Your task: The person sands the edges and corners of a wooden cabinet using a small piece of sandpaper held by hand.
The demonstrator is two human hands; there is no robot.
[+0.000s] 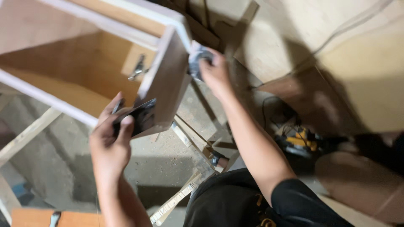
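One wooden cabinet (84,63), two metal hinges (136,115), one yellow power tool (301,141)

Both arms reach forward; left hand (110,141) and right hand (215,72) curled

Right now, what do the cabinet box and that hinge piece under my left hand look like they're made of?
The cabinet box looks like plywood or laminated board: warm brown wood faces with pale, whitish edges. The hinge piece under the left hand looks like dark, slightly shiny metal, though blur leaves that open. The right hand grips another greyish metal-looking fitting.
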